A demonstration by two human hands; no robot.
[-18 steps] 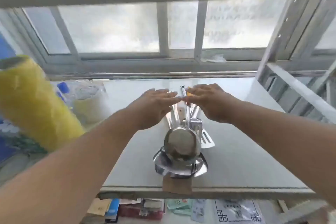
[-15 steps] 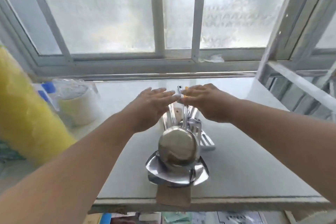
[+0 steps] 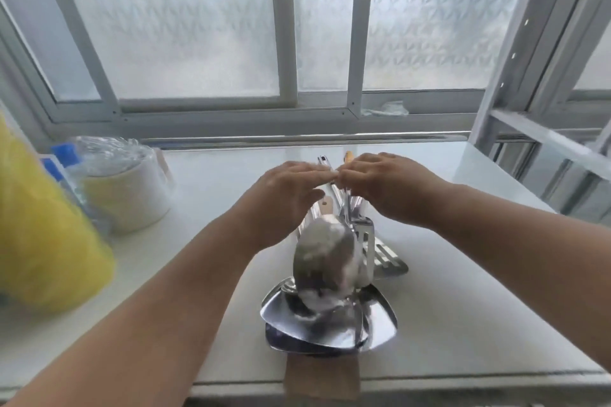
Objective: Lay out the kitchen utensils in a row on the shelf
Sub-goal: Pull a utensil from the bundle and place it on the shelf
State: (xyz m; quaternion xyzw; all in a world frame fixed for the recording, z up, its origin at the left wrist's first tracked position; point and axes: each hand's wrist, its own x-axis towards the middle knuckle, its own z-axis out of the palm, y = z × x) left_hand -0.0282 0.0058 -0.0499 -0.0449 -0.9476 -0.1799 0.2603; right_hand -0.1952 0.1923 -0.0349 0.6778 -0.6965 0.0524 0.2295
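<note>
Utensils (image 3: 334, 274) piled on white shelf (image 3: 463, 291) by frosted window (image 3: 185, 30), hands' grip unclear.

No lettering, label or number can be read anywhere — the frame is blurred, and nothing in it carries legible print.

free: shelf (image 3: 463, 291) R of utensil pile (image 3: 330, 291) | blocked: L — yellow bag (image 3: 43, 241), tape roll (image 3: 129, 195)
</note>
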